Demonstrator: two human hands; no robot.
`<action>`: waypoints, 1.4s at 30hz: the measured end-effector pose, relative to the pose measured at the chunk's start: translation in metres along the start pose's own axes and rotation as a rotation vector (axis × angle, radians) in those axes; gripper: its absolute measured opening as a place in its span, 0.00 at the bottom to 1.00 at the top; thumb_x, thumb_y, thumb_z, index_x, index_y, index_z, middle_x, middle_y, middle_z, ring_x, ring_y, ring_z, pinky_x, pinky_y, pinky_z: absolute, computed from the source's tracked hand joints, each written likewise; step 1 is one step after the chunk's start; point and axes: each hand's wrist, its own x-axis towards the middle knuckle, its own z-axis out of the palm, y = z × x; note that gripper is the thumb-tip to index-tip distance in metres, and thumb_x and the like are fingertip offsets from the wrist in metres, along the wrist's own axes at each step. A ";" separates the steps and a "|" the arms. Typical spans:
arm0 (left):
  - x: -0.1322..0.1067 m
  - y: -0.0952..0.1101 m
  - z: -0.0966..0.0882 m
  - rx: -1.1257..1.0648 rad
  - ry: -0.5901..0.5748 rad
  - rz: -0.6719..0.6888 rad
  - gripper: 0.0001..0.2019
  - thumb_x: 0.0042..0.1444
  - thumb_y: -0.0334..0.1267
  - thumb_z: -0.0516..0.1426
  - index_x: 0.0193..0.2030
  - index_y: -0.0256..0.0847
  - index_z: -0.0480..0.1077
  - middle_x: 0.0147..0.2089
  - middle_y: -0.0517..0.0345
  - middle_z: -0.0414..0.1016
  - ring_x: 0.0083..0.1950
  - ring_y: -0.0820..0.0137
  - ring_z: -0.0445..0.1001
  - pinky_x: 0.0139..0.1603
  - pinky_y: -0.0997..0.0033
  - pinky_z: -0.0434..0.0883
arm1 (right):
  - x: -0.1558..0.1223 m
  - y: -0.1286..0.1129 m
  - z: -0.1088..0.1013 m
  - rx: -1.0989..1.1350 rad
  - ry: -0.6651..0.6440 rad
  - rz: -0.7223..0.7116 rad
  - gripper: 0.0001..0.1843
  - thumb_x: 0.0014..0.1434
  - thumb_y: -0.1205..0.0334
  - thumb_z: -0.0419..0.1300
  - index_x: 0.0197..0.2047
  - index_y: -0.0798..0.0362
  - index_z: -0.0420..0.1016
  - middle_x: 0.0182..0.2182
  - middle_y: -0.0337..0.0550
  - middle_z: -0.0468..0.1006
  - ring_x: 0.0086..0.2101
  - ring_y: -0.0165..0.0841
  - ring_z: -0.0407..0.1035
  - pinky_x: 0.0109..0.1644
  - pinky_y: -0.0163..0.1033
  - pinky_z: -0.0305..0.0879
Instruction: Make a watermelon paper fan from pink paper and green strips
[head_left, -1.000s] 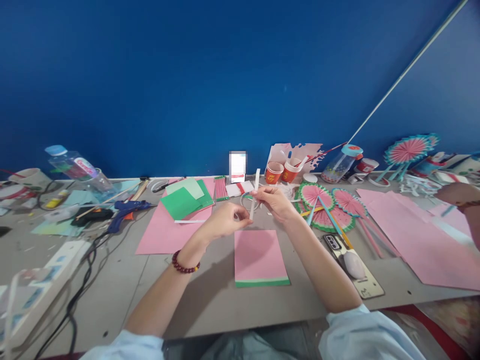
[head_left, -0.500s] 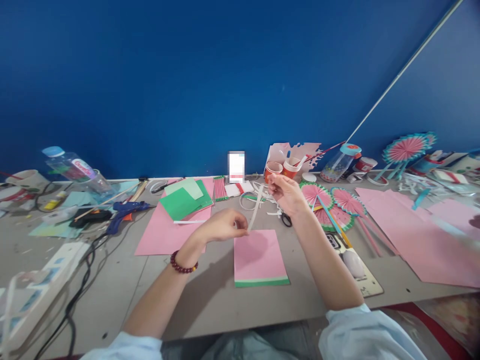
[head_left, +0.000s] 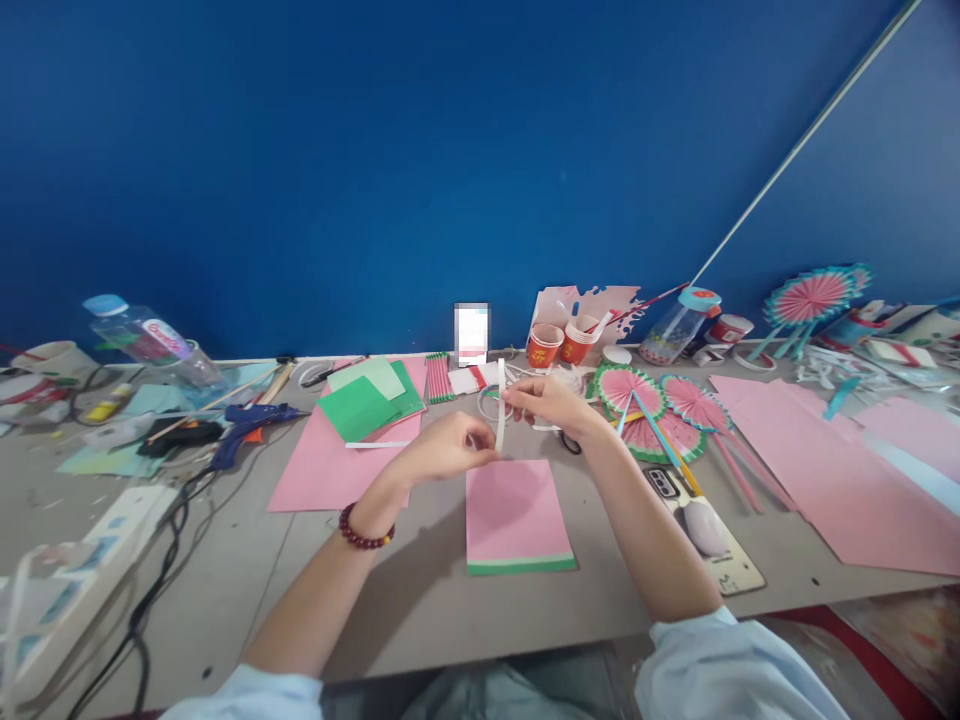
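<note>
A narrow white strip of tape (head_left: 501, 425) runs upright between my two hands, slightly curved. Its lower end is pinched by my left hand (head_left: 450, 447), fingers closed, just above the far left corner of a pink sheet. Higher up, my right hand (head_left: 551, 402) has its thumb and fingertips closed on the strip, and the free end sticks up beyond them. The pink paper (head_left: 517, 515) lies flat below both hands, with a pale green and a darker green band along its near edge.
Green paper pieces (head_left: 364, 405) lie on a larger pink sheet (head_left: 307, 480) at left, near a blue glue gun (head_left: 251, 425). Watermelon-like paper fans (head_left: 630, 390), a phone (head_left: 739, 565) with a mouse (head_left: 705, 528) on it, and more pink sheets (head_left: 840, 490) lie at right. Red paper cups (head_left: 545, 347) stand behind.
My right hand has moved left and slightly down, closer to my left hand. The strip has gone from slanting to nearly upright. My left hand has barely moved.
</note>
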 end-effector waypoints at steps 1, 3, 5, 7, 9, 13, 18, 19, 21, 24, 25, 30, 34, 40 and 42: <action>0.000 0.000 0.001 -0.002 0.012 -0.002 0.10 0.50 0.44 0.57 0.27 0.41 0.73 0.29 0.58 0.76 0.32 0.69 0.71 0.33 0.72 0.64 | 0.000 0.000 0.003 0.031 -0.017 -0.022 0.19 0.47 0.44 0.66 0.25 0.55 0.77 0.21 0.39 0.73 0.22 0.25 0.62 0.23 0.32 0.55; 0.000 0.001 0.001 -0.003 0.025 -0.002 0.10 0.50 0.44 0.58 0.26 0.41 0.73 0.29 0.58 0.76 0.32 0.69 0.71 0.34 0.72 0.64 | 0.001 0.000 0.006 0.110 0.004 -0.053 0.17 0.45 0.49 0.68 0.24 0.54 0.75 0.17 0.34 0.69 0.20 0.24 0.58 0.23 0.32 0.52; 0.001 0.000 0.001 0.002 0.034 -0.002 0.10 0.50 0.45 0.57 0.26 0.41 0.72 0.29 0.58 0.76 0.32 0.69 0.71 0.34 0.72 0.64 | 0.001 0.000 0.007 0.181 0.049 -0.061 0.16 0.45 0.50 0.68 0.23 0.55 0.74 0.16 0.33 0.66 0.19 0.23 0.56 0.23 0.32 0.51; 0.000 0.000 -0.001 0.010 0.037 -0.007 0.11 0.50 0.45 0.57 0.26 0.41 0.72 0.28 0.59 0.76 0.31 0.69 0.71 0.33 0.72 0.63 | 0.001 -0.001 0.009 0.209 0.085 -0.072 0.16 0.45 0.51 0.68 0.23 0.55 0.73 0.16 0.33 0.66 0.19 0.23 0.57 0.23 0.32 0.51; -0.001 -0.001 -0.003 0.019 0.019 -0.013 0.11 0.50 0.46 0.58 0.25 0.41 0.72 0.27 0.59 0.75 0.30 0.70 0.70 0.30 0.73 0.62 | 0.001 -0.001 0.010 0.212 0.117 -0.093 0.16 0.46 0.50 0.68 0.23 0.55 0.73 0.17 0.33 0.66 0.20 0.23 0.57 0.24 0.33 0.52; -0.002 0.000 -0.006 0.006 -0.039 0.000 0.15 0.45 0.52 0.62 0.26 0.41 0.72 0.28 0.61 0.75 0.29 0.71 0.69 0.27 0.75 0.60 | -0.001 -0.002 0.014 0.184 0.124 -0.121 0.18 0.46 0.48 0.66 0.23 0.54 0.72 0.17 0.33 0.66 0.20 0.24 0.57 0.24 0.33 0.52; 0.003 0.001 -0.003 -0.081 0.134 0.008 0.17 0.54 0.53 0.56 0.30 0.41 0.74 0.30 0.59 0.76 0.30 0.71 0.69 0.30 0.74 0.62 | -0.001 -0.003 0.017 0.164 0.118 -0.113 0.18 0.46 0.47 0.67 0.24 0.55 0.72 0.17 0.34 0.67 0.20 0.24 0.58 0.24 0.33 0.52; 0.004 0.001 -0.002 -0.098 0.152 -0.004 0.18 0.55 0.53 0.55 0.29 0.40 0.75 0.29 0.58 0.76 0.30 0.71 0.69 0.29 0.74 0.62 | -0.001 -0.003 0.018 0.167 0.123 -0.112 0.18 0.45 0.47 0.67 0.24 0.55 0.73 0.18 0.34 0.67 0.20 0.24 0.58 0.24 0.33 0.52; 0.005 0.002 -0.002 -0.125 0.160 -0.029 0.18 0.55 0.53 0.55 0.28 0.40 0.75 0.28 0.57 0.76 0.29 0.71 0.69 0.29 0.74 0.61 | -0.001 -0.004 0.020 0.179 0.146 -0.115 0.18 0.45 0.48 0.67 0.23 0.55 0.73 0.17 0.34 0.66 0.20 0.24 0.57 0.24 0.34 0.51; 0.004 0.004 -0.004 -0.174 0.152 -0.063 0.19 0.52 0.54 0.57 0.26 0.39 0.75 0.27 0.56 0.76 0.28 0.71 0.68 0.27 0.74 0.61 | 0.000 -0.003 0.021 0.214 0.188 -0.128 0.18 0.45 0.49 0.68 0.21 0.54 0.72 0.15 0.33 0.64 0.19 0.24 0.55 0.24 0.34 0.50; 0.003 0.005 -0.004 -0.191 0.149 -0.071 0.19 0.52 0.54 0.57 0.26 0.39 0.75 0.27 0.56 0.76 0.28 0.71 0.68 0.27 0.74 0.61 | 0.000 -0.003 0.021 0.235 0.198 -0.132 0.18 0.45 0.49 0.68 0.21 0.54 0.72 0.15 0.33 0.64 0.19 0.24 0.55 0.24 0.34 0.50; 0.001 0.005 -0.005 -0.187 0.125 -0.090 0.18 0.51 0.53 0.58 0.25 0.38 0.75 0.25 0.57 0.73 0.26 0.73 0.66 0.25 0.74 0.59 | 0.000 -0.002 0.020 0.353 0.256 -0.126 0.16 0.45 0.48 0.68 0.24 0.54 0.74 0.18 0.35 0.66 0.21 0.25 0.58 0.25 0.34 0.53; 0.001 0.001 -0.003 -0.131 0.080 -0.050 0.17 0.51 0.51 0.58 0.23 0.39 0.72 0.23 0.61 0.69 0.25 0.74 0.63 0.25 0.75 0.57 | -0.002 -0.004 0.021 0.394 0.247 -0.135 0.16 0.46 0.48 0.67 0.26 0.53 0.76 0.20 0.36 0.67 0.21 0.25 0.58 0.25 0.34 0.55; -0.001 0.003 -0.003 -0.092 0.012 0.005 0.14 0.49 0.49 0.61 0.25 0.40 0.73 0.28 0.60 0.74 0.30 0.71 0.68 0.28 0.74 0.62 | -0.005 -0.006 0.024 0.388 0.221 -0.152 0.17 0.50 0.46 0.63 0.28 0.54 0.76 0.21 0.38 0.69 0.20 0.24 0.56 0.23 0.34 0.52; -0.002 0.008 -0.006 -0.115 0.074 0.014 0.12 0.48 0.49 0.62 0.29 0.41 0.75 0.33 0.59 0.78 0.35 0.69 0.72 0.33 0.73 0.65 | -0.008 -0.008 0.025 0.332 0.226 -0.166 0.17 0.51 0.46 0.63 0.27 0.53 0.76 0.19 0.37 0.67 0.19 0.25 0.55 0.23 0.33 0.51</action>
